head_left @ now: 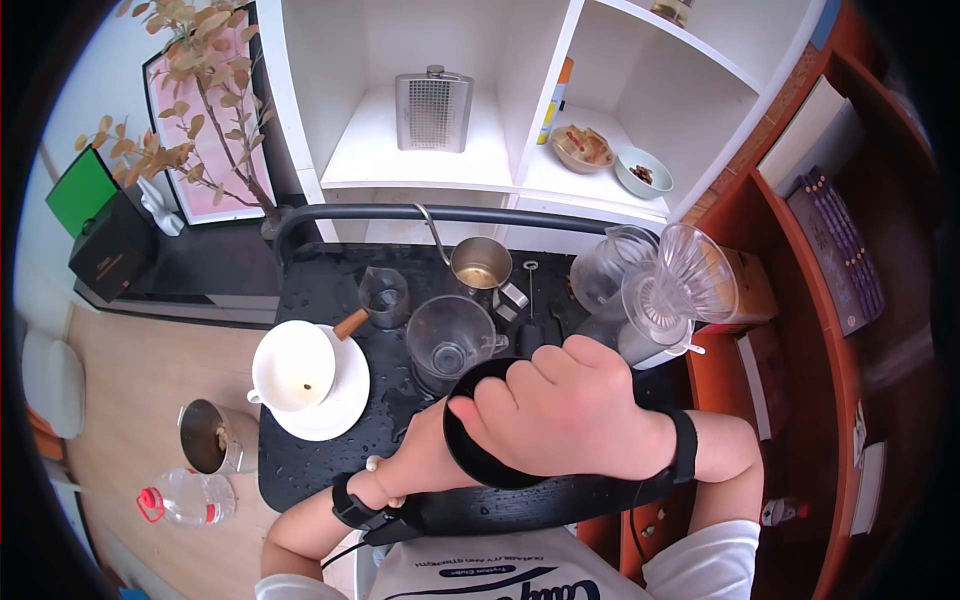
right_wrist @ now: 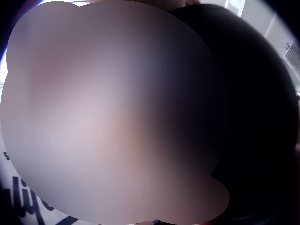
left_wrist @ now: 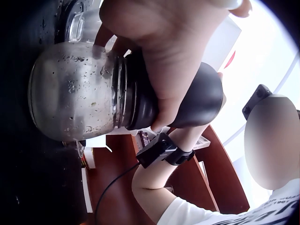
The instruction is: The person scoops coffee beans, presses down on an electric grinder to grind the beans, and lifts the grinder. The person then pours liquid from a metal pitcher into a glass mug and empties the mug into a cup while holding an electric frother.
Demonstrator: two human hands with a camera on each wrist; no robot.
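A glass jar (left_wrist: 70, 93) with dark specks on its wall joins a black rounded upper body (left_wrist: 201, 98); together they look like a hand coffee grinder. My left hand (left_wrist: 164, 42) grips its black collar just above the glass, thumb wrapped round the near side. In the head view my right hand (head_left: 575, 410) curls over the top of the grinder (head_left: 495, 465), knuckles up, hiding what lies beneath the fingers. The right wrist view is mostly blurred, with the dark body (right_wrist: 262, 117) filling its right side. A clear glass server (head_left: 450, 330) stands just beyond the hands.
On the wet black table (head_left: 320, 470), a white cup (head_left: 295, 365) sits on a saucer (head_left: 352, 395) at left. Behind are a small glass pitcher (head_left: 385, 298), a metal gooseneck kettle (head_left: 482, 265) and a ribbed glass dripper (head_left: 697, 275). A metal canister (head_left: 235, 440) and plastic bottle (head_left: 198, 498) stand lower left.
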